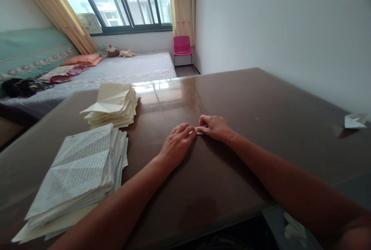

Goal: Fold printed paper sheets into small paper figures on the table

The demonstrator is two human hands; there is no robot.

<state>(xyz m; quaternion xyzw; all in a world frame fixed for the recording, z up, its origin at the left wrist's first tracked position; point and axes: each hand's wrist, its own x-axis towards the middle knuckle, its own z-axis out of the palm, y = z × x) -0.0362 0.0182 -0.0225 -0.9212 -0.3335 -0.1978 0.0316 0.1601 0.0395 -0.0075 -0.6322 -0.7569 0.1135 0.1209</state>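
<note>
A small white piece of folded paper (199, 132) lies on the brown table, mostly hidden under my fingers. My left hand (178, 142) presses down on its left end, fingers bent and held together. From the other side, my right hand (216, 127) pinches the paper between thumb and curled fingers. The fingertips of both hands almost meet over it. To the left of my left forearm is a thick stack of white written sheets (78, 169) with fold creases. Behind that sits a stack of cream lined paper (114, 101), its top sheet creased and partly raised.
The glossy table (232, 95) reaches the white wall on the right. A folded white paper piece (355, 121) rests near its right edge. Below the front edge, crumpled white paper (295, 230) is visible. Beyond stand a bed (145, 64) and a pink chair (182, 46).
</note>
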